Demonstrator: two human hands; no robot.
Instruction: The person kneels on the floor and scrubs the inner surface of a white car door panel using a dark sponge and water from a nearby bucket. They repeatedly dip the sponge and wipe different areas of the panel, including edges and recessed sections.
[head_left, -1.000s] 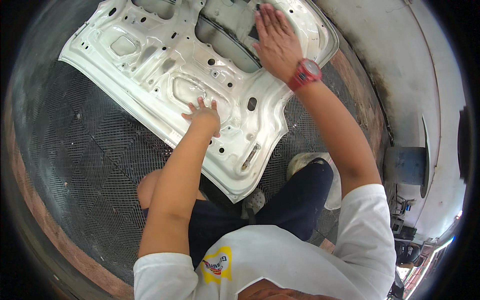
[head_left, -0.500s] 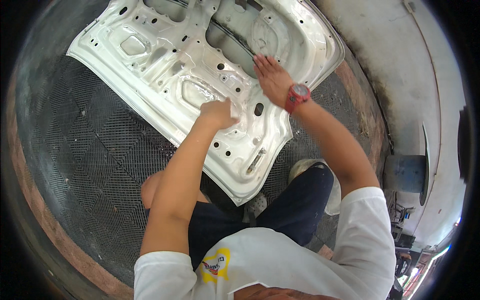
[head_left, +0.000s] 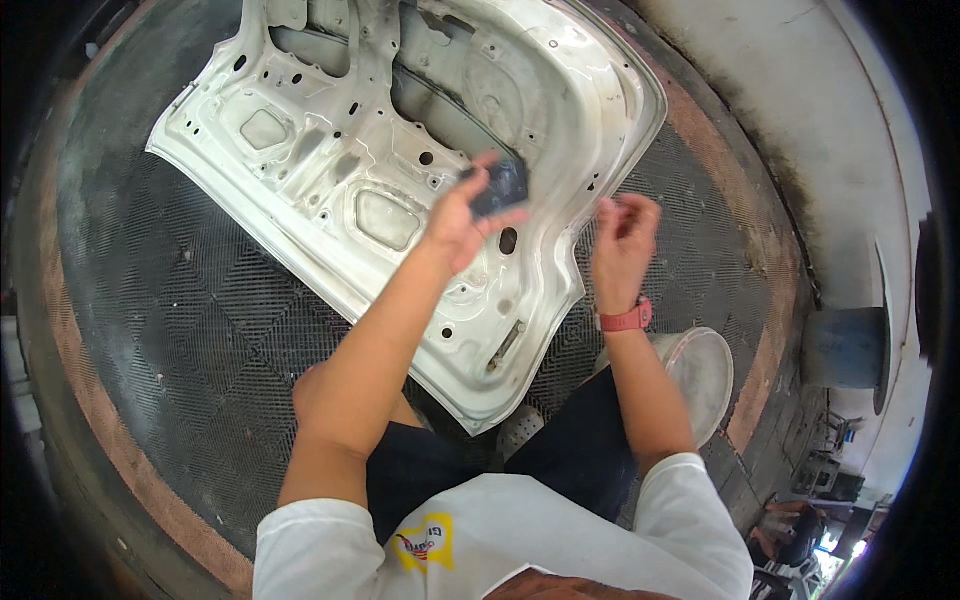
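While the left hand [head_left: 455,230] is reaching over the white panel [head_left: 330,190], its fingers are standing partly open around a dark pad [head_left: 503,190], which is sitting between the thumb and the fingers, just beyond the palm. The right hand [head_left: 626,240], with a red watch [head_left: 627,317] circling its wrist, is hanging beside the panel's right edge, its fingers curling loosely inward; whether they are gripping anything, one cannot tell. Compared with half a second earlier, the right hand is no longer lying flat over the panel but is hovering nearer the body, and the left hand, then bending palm-down, is now turning so that the pad is showing. The pad is looking flat, nearly black and blurred. The panel is lying tilted across the view, gleaming in places, with dark holes, rounded recesses, dull grey patches and large cut-outs marking it. Near the right forearm a pale bucket [head_left: 712,385] is standing on the black ribbed mat [head_left: 220,260], and farther off a stained wall [head_left: 770,80] is curving along the right
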